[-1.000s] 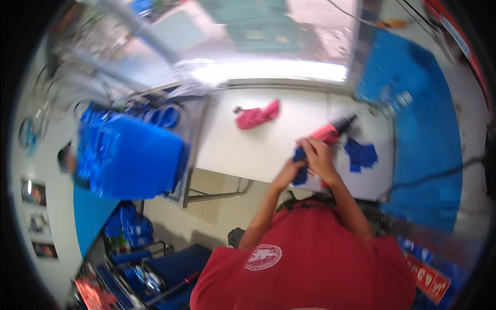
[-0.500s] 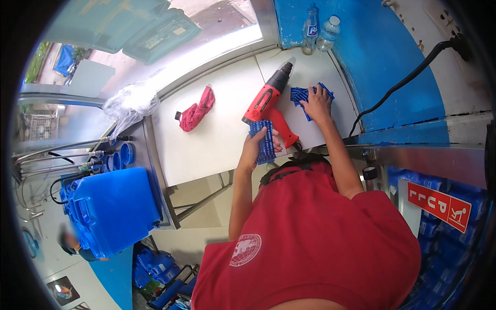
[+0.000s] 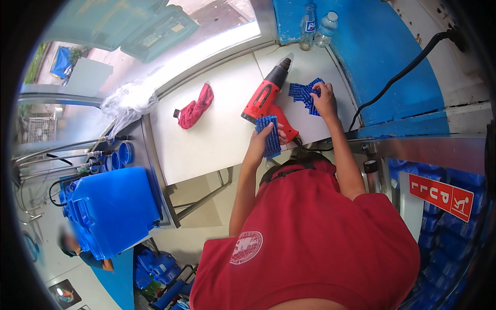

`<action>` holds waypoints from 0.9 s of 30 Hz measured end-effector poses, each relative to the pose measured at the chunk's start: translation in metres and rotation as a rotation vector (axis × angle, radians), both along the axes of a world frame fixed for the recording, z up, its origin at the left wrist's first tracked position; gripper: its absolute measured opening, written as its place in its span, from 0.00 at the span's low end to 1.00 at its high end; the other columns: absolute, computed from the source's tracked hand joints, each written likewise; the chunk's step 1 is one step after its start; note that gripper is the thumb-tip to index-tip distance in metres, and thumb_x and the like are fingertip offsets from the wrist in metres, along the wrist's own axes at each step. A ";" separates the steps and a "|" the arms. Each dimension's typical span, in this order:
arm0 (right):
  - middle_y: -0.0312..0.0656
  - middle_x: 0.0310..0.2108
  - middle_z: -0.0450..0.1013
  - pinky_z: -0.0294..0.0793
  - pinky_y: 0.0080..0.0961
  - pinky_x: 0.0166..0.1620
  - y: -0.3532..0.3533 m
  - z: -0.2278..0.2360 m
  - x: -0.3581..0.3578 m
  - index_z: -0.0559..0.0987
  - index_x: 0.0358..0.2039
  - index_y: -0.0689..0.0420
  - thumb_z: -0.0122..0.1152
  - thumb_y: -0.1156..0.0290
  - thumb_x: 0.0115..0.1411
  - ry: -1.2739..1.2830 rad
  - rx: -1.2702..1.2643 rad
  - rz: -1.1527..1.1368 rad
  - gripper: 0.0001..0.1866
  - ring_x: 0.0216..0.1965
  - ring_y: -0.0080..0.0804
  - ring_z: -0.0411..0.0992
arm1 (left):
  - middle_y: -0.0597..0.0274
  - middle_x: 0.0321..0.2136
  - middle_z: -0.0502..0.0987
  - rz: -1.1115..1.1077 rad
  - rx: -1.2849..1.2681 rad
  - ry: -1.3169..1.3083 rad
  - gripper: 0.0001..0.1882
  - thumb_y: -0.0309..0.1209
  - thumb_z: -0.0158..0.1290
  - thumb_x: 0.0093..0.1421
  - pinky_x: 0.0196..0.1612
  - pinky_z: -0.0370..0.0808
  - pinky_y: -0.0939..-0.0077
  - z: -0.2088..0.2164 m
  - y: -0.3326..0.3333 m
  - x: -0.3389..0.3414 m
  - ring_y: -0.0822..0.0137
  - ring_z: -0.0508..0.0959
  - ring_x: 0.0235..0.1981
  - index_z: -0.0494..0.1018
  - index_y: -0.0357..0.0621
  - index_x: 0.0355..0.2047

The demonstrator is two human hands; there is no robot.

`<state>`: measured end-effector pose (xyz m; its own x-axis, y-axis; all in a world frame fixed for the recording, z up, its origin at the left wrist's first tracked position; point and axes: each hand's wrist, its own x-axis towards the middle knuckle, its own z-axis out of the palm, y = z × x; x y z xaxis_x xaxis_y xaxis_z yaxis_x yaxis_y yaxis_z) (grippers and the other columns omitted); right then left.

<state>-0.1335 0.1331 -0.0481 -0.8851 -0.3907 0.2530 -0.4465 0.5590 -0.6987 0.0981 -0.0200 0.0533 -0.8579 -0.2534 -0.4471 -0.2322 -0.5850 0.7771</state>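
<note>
My left hand (image 3: 255, 147) is closed around a stack of flat blue printed plastic strips (image 3: 268, 135), held over the near edge of the white table (image 3: 217, 129). To its right, my right hand (image 3: 325, 101) has its fingers bent and pinched at a loose pile of similar blue strips (image 3: 304, 93) lying on the table. Whether it grips one strip or several is hidden by the fingers. Between the two piles lies a red and black heat gun (image 3: 265, 94), its dark nozzle pointing to the far side and its handle beside my left hand.
A crumpled red cloth (image 3: 196, 109) lies at the table's left. A glass bottle (image 3: 308, 32) and a plastic bottle (image 3: 326, 30) stand at the far right corner. A black cord (image 3: 405, 83) hangs along the right wall. Blue jugs (image 3: 121, 204) and another person (image 3: 88, 257) are at left.
My right hand has drawn its fingers together at the right edge of the pile, where it lay spread over it before. My left hand with the stack has shifted slightly right.
</note>
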 end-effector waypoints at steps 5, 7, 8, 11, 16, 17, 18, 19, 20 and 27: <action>0.43 0.38 0.76 0.74 0.30 0.45 -0.007 0.004 -0.022 0.79 0.41 0.55 0.74 0.76 0.51 -0.207 -0.404 0.003 0.17 0.41 0.34 0.75 | 0.58 0.33 0.79 0.088 -0.098 0.032 0.12 0.32 0.49 0.70 0.40 0.78 0.73 -0.005 -0.009 -0.008 0.66 0.81 0.35 0.73 0.35 0.46; 0.39 0.41 0.77 0.74 0.24 0.46 -0.008 0.014 -0.026 0.79 0.48 0.58 0.72 0.76 0.55 -0.440 -0.497 -0.061 0.20 0.43 0.27 0.74 | 0.59 0.34 0.80 0.112 -0.097 0.060 0.12 0.32 0.50 0.69 0.41 0.78 0.74 -0.007 -0.013 -0.015 0.67 0.81 0.35 0.73 0.37 0.47; 0.39 0.41 0.77 0.74 0.23 0.47 -0.009 0.022 -0.026 0.79 0.49 0.59 0.71 0.77 0.56 -0.545 -0.672 0.012 0.19 0.43 0.26 0.74 | 0.60 0.34 0.80 0.128 -0.095 0.077 0.13 0.33 0.51 0.69 0.41 0.78 0.74 -0.008 -0.015 -0.019 0.67 0.81 0.36 0.73 0.38 0.48; 0.39 0.42 0.77 0.74 0.18 0.49 -0.014 0.049 -0.011 0.78 0.50 0.65 0.68 0.78 0.59 -0.889 -1.017 0.127 0.18 0.43 0.22 0.74 | 0.60 0.35 0.81 0.191 -0.099 0.130 0.14 0.34 0.52 0.68 0.41 0.79 0.74 -0.006 -0.020 -0.038 0.67 0.82 0.35 0.74 0.38 0.49; 0.41 0.46 0.76 0.74 0.19 0.50 -0.028 0.084 0.035 0.76 0.52 0.65 0.66 0.79 0.60 -0.729 -0.759 0.359 0.19 0.45 0.22 0.74 | 0.62 0.36 0.81 0.182 -0.129 0.094 0.14 0.33 0.57 0.65 0.40 0.79 0.76 0.006 -0.024 -0.051 0.71 0.81 0.34 0.75 0.39 0.48; 0.42 0.46 0.75 0.74 0.19 0.50 -0.031 0.087 0.043 0.76 0.51 0.66 0.67 0.80 0.59 -0.674 -0.747 0.369 0.19 0.45 0.22 0.74 | 0.64 0.36 0.80 0.177 -0.177 0.079 0.14 0.33 0.59 0.64 0.39 0.78 0.77 0.008 -0.023 -0.050 0.73 0.80 0.34 0.75 0.40 0.47; 0.43 0.47 0.75 0.74 0.19 0.50 -0.034 0.090 0.048 0.77 0.51 0.66 0.68 0.80 0.58 -0.593 -0.760 0.408 0.19 0.45 0.23 0.74 | 0.66 0.35 0.80 0.168 -0.224 0.064 0.14 0.33 0.61 0.63 0.39 0.77 0.79 0.009 -0.022 -0.050 0.75 0.80 0.34 0.76 0.41 0.46; 0.43 0.47 0.74 0.74 0.20 0.53 -0.035 0.091 0.052 0.76 0.54 0.65 0.67 0.78 0.60 -0.653 -0.754 0.396 0.21 0.49 0.24 0.73 | 0.67 0.35 0.81 0.151 -0.310 0.075 0.15 0.31 0.65 0.59 0.39 0.77 0.79 0.009 -0.022 -0.048 0.76 0.79 0.33 0.77 0.40 0.44; 0.43 0.48 0.73 0.74 0.21 0.53 -0.037 0.091 0.055 0.76 0.54 0.64 0.68 0.78 0.60 -0.672 -0.709 0.347 0.21 0.49 0.25 0.72 | 0.67 0.34 0.81 0.164 -0.354 0.041 0.14 0.30 0.65 0.59 0.39 0.77 0.79 0.008 -0.021 -0.048 0.76 0.79 0.33 0.77 0.40 0.43; 0.38 0.35 0.76 0.76 0.17 0.33 -0.031 0.084 0.049 0.76 0.43 0.62 0.69 0.67 0.62 -0.983 -0.392 0.233 0.15 0.34 0.19 0.74 | 0.67 0.33 0.81 0.268 -0.457 0.023 0.13 0.28 0.66 0.57 0.38 0.76 0.79 -0.001 -0.020 -0.046 0.76 0.79 0.32 0.78 0.39 0.41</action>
<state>-0.0843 0.1022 0.0355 -0.6832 -0.6221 -0.3824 0.3399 0.1925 -0.9205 0.0521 -0.0398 0.0518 -0.7445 -0.6298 -0.2214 -0.1007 -0.2220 0.9698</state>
